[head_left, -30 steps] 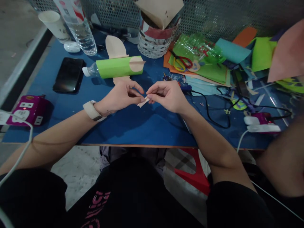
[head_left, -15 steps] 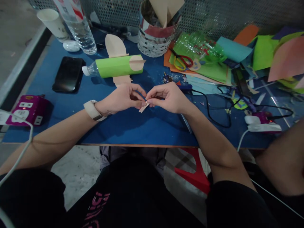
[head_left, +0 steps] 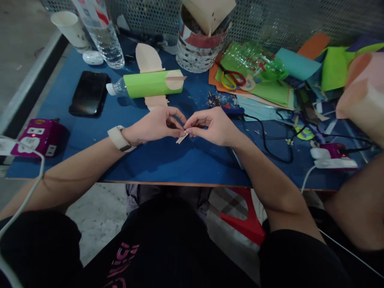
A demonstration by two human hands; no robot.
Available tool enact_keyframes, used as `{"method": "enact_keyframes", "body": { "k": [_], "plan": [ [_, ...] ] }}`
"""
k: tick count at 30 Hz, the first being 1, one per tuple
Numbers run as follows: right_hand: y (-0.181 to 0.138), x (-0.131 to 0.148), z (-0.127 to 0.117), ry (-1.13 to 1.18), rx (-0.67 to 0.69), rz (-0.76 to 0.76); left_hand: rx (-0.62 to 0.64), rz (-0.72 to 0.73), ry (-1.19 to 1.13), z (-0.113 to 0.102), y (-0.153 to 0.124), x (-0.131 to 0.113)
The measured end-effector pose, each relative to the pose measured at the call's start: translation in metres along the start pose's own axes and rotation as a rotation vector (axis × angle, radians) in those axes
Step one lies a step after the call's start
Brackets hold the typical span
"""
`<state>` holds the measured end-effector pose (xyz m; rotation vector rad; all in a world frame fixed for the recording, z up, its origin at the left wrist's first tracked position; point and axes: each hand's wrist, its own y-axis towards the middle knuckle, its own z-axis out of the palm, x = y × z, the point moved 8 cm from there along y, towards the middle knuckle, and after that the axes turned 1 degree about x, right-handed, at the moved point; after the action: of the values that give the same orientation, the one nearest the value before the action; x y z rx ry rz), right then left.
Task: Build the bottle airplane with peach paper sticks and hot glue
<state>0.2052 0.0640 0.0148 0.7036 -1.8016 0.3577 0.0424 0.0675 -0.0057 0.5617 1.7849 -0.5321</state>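
Over the middle of the blue table, my left hand point(head_left: 160, 125) and my right hand point(head_left: 214, 126) meet at the fingertips. Both pinch a small strip of beige paper point(head_left: 181, 138), whose lower end sticks out below the fingers; its upper part is hidden. A white band is on my left wrist. Just beyond my left hand lies a plastic bottle wrapped in green paper point(head_left: 156, 84), on its side, with beige paper wings point(head_left: 148, 59) and a beige tail piece at its right end. A blue tool with a black cord point(head_left: 235, 111) lies behind my right hand.
Scissors point(head_left: 230, 78), coloured paper sheets point(head_left: 267, 94) and a green plastic bottle point(head_left: 255, 60) lie back right. A woven basket point(head_left: 196, 52) stands behind. At left are a black phone-like case point(head_left: 89, 94), a water bottle point(head_left: 106, 44), a paper cup point(head_left: 70, 30) and a purple power adapter point(head_left: 45, 138).
My hands stay together on the paper strip, its end turned slightly. The view has shifted a little. At the right edge, another person's arm or hand has moved over the coloured paper.
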Motion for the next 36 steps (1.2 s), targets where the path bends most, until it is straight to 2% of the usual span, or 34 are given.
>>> {"method": "enact_keyframes", "body": {
  "k": [6,13,23,28,31,34,36],
  "plan": [
    [0.0,0.004,0.0,-0.019,-0.012,-0.013,0.001,0.021,0.0,0.001,-0.002,-0.007],
    [0.001,0.0,-0.004,-0.051,-0.094,0.002,-0.043,0.017,0.028,-0.003,0.0,-0.005],
    [0.001,-0.004,-0.004,-0.019,-0.048,0.023,0.016,-0.029,-0.025,0.0,0.001,0.001],
    [0.002,-0.004,0.0,-0.056,-0.039,0.022,0.015,0.005,-0.037,0.001,0.002,0.001],
    [0.0,0.005,-0.013,-0.184,-0.09,-0.008,-0.037,0.03,-0.035,-0.002,0.002,-0.001],
    [-0.007,0.016,-0.046,-0.442,-0.201,-0.019,-0.085,0.044,-0.086,-0.006,0.002,-0.002],
    [-0.016,0.013,-0.071,-0.656,-0.215,0.027,-0.109,0.054,-0.114,-0.009,0.002,-0.002]
  ]
}}
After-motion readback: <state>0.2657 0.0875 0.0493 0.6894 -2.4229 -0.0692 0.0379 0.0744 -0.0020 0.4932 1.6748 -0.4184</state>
